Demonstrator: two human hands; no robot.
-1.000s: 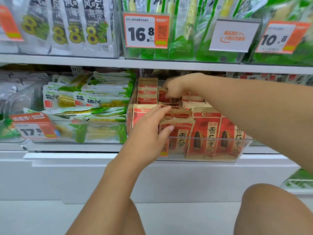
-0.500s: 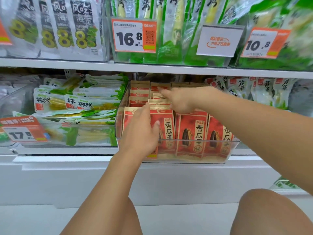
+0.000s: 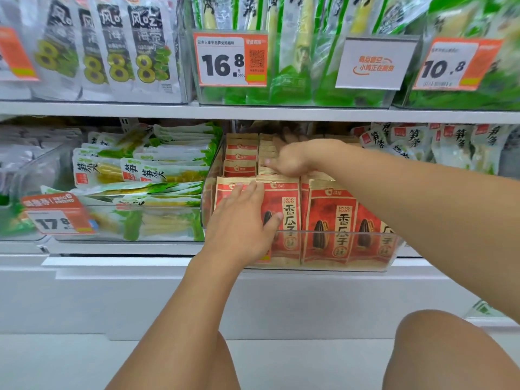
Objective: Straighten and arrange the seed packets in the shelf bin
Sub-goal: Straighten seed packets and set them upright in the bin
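Front seed packets [image 3: 329, 220] now upright in shelf bin [image 3: 337, 266] vs a sec ago: left hand [image 3: 242, 220] flat, grip open, on front-left pkt, right hand [image 3: 289, 161] curled on back pkts, so nearly tidy.

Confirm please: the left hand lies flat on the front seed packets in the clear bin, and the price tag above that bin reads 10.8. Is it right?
Not quite. In the head view the price tag above the clear bin reads 16.8. The left hand does lie flat on the front seed packets.
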